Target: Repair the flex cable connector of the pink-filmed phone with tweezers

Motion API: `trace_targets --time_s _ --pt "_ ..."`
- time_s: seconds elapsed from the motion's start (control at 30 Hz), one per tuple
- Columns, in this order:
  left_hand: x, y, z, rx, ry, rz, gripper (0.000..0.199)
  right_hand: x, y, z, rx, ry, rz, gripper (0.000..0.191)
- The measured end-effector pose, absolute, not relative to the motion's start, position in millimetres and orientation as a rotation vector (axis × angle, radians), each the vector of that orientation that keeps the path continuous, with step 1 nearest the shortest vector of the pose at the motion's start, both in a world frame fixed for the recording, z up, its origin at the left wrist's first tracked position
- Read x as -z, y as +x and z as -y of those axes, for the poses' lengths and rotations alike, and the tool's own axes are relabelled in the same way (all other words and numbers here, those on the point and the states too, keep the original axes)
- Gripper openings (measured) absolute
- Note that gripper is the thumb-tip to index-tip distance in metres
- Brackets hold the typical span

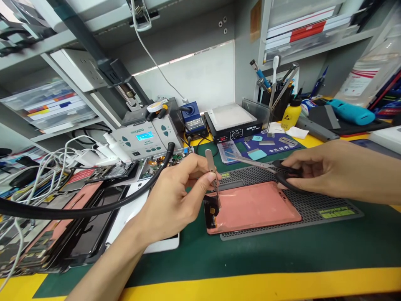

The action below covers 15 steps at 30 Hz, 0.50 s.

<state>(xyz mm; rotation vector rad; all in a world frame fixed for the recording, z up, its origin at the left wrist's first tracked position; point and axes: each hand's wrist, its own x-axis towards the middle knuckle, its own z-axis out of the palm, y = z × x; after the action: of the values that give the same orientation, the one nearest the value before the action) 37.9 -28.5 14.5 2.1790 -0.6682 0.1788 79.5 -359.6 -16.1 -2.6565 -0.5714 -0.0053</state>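
Note:
Metal tweezers (211, 162) are pinched upright between the thumb and fingers of my left hand (177, 196). Their lower end reaches down to a small black flex cable (213, 205) at the left end of a pink-backed screen panel (257, 205). My right hand (319, 169) is closed on black-handled scissors (266, 166), its fingers at the handle loops. The blades point left, above the panel's far edge. Beneath the panel lies a grey honeycomb mat (332, 200); the panel's left end extends past it.
Stacked device parts (75, 225), a white panel (169, 244) and a black hose (94, 212) are on the left. Behind stand a soldering station (147, 140), a hot plate (234, 121) and a tool holder (275, 94). A yellow bottle (290, 113) is at back right.

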Motion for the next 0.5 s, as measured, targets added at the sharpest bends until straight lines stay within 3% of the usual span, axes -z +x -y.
trace_targets --time_s 0.5 --pt "-13.1 36.9 27.9 -0.179 2.152 0.65 0.008 15.9 79.3 366.7 -0.017 -2.648 0.567 0.037"
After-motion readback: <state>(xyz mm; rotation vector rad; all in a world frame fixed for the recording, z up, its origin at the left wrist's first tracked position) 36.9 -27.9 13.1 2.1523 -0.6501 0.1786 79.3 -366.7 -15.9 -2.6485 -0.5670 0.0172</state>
